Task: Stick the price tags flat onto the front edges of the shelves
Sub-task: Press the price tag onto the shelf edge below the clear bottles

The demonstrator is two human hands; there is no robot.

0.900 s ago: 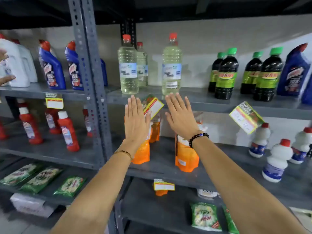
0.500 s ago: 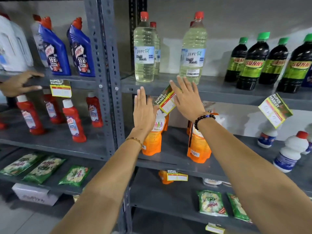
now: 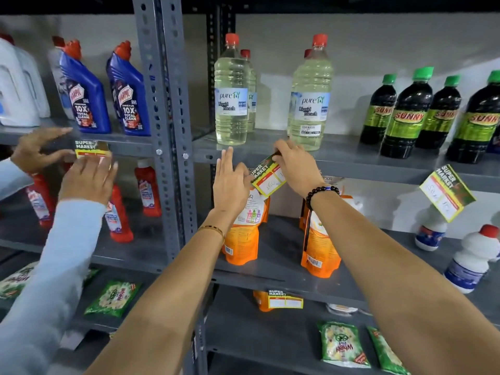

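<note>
A yellow-and-green "Super Market" price tag [image 3: 267, 176] hangs crooked from the front edge of the grey shelf [image 3: 351, 163] under the bleach bottles. My right hand [image 3: 295, 166] pinches the tag's top corner against that edge. My left hand [image 3: 231, 182] is flat with fingers up, its thumb side touching the tag's lower left corner. Another tilted tag [image 3: 446, 194] dangles from the same shelf edge to the right. A flat tag [image 3: 285, 300] sits on the lower shelf's edge.
At left another person's two hands [image 3: 86, 177] press a tag [image 3: 90, 148] on the neighbouring shelf edge below blue cleaner bottles [image 3: 84, 90]. A grey upright post [image 3: 165, 131] separates the bays. Bleach bottles [image 3: 231, 93], dark green-capped bottles [image 3: 405, 115] and orange pouches [image 3: 243, 234] fill the shelves.
My right hand closed from flat fingers onto the tag's top corner. My left hand rose to the tag's lower edge. The other person's hands came in onto the left tag.
</note>
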